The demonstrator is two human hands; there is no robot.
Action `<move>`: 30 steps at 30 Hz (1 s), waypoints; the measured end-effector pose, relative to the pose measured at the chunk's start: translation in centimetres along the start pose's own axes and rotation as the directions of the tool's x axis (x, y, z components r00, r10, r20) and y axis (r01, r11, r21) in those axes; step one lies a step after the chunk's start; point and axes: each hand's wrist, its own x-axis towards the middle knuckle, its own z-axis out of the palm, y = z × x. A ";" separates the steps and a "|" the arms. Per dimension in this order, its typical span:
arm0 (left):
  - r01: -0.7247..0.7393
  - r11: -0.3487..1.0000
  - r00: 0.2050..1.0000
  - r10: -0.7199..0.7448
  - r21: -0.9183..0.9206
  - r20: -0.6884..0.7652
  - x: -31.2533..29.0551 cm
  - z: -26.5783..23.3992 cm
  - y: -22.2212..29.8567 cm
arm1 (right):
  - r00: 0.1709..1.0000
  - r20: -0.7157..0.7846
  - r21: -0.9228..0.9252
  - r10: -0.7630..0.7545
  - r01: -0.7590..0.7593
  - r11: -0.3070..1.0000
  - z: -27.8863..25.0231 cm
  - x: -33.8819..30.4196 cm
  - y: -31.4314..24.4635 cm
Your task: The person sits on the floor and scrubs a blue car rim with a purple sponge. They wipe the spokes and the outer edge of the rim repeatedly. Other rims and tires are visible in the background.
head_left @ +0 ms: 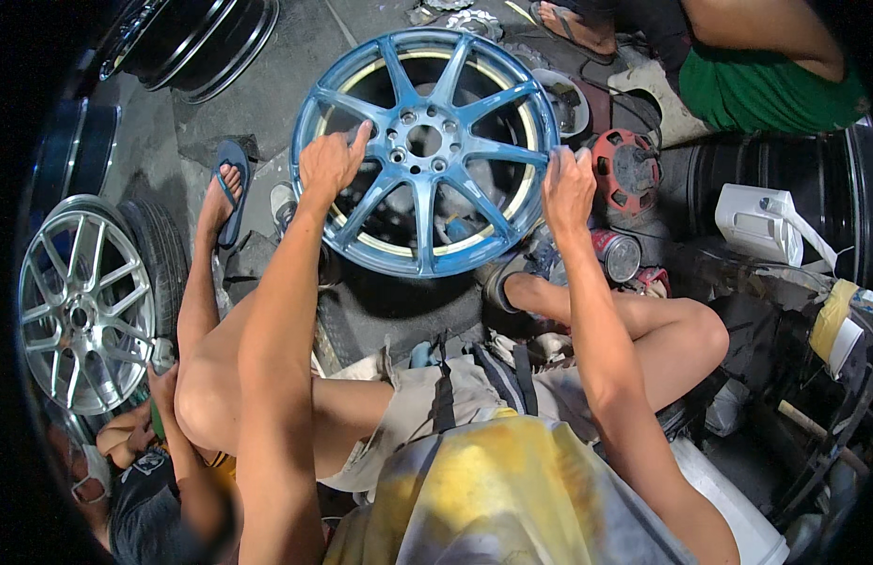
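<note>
A blue multi-spoke car wheel rim [424, 221] lies face up before my knees, its spokes and outer lip streaked with a pale film. At its left side my left hand [331, 168] is closed over a spoke, the thumb pointing toward the hub. My right hand [570, 184] is at the rim's right edge, its fingers bent and pressed together against the lip. Something small and pale may sit in those fingertips; they are slightly blurred, and I cannot make it out.
A co-worker's hand [161, 356] touches a silver wheel rim [79, 315] at left, by a tire [159, 245]. Black rims [206, 47] stand upper left. Right are a red round part [627, 171], a can [618, 254] and a white container [758, 224]. Another person sits upper right.
</note>
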 end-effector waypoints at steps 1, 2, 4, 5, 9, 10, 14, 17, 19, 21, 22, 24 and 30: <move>-0.012 1.000 1.000 0.012 -0.006 -0.016 0.0 -0.1 -0.5 | 1.000 0.000 0.021 0.018 -0.018 1.000 -0.1 -0.8 -0.3; 0.004 1.000 1.000 -0.004 0.000 -0.014 0.0 0.0 -0.5 | 0.999 0.001 0.042 0.033 -0.033 0.999 -0.3 -2.2 -0.4; 0.015 0.999 1.000 -0.016 0.031 0.008 0.4 0.4 -0.8 | 0.999 -0.027 0.071 0.034 -0.032 0.997 -0.3 -2.3 -0.5; 0.010 1.000 1.000 -0.010 0.022 0.009 0.2 0.3 -0.4 | 0.999 -0.015 0.056 0.031 -0.030 0.998 -0.4 -1.9 -0.2; 0.013 1.000 1.000 -0.014 0.021 0.015 0.1 0.1 -0.3 | 0.996 -0.042 0.174 0.082 -0.073 0.982 0.6 -0.5 1.1; 0.008 1.000 1.000 -0.008 0.010 0.003 -0.1 -0.1 -0.3 | 0.990 -0.045 0.239 0.133 -0.119 0.964 0.5 -1.5 0.8; 0.022 0.999 1.000 -0.022 0.033 0.003 0.3 0.2 -0.2 | 0.986 -0.070 0.265 0.154 -0.131 0.955 0.7 -1.2 1.1; 0.025 0.999 1.000 -0.024 0.034 -0.014 0.8 0.3 -0.6 | 0.982 -0.086 0.263 0.165 -0.138 0.955 1.3 -0.5 0.2; 0.015 1.000 1.000 -0.015 0.020 -0.004 -0.1 0.5 -0.3 | 0.971 -0.021 0.318 0.240 -0.221 0.922 0.4 -2.8 -0.2; 0.007 1.000 1.000 -0.007 0.022 -0.021 0.2 -0.2 0.1 | 0.980 -0.047 0.301 0.192 -0.169 0.938 0.7 -1.2 0.4; 0.014 0.999 1.000 -0.013 0.033 -0.028 0.5 0.1 -0.3 | 0.986 -0.060 0.288 0.155 -0.131 0.948 1.1 -0.1 0.7; 0.029 0.999 1.000 -0.029 0.038 0.004 0.6 0.6 -0.3 | 0.989 -0.094 0.255 0.112 -0.084 0.963 1.6 0.2 1.1; -0.001 1.000 1.000 0.002 0.016 -0.017 0.4 0.4 -0.2 | 0.980 -0.073 0.251 0.186 -0.163 0.954 1.2 -1.0 0.8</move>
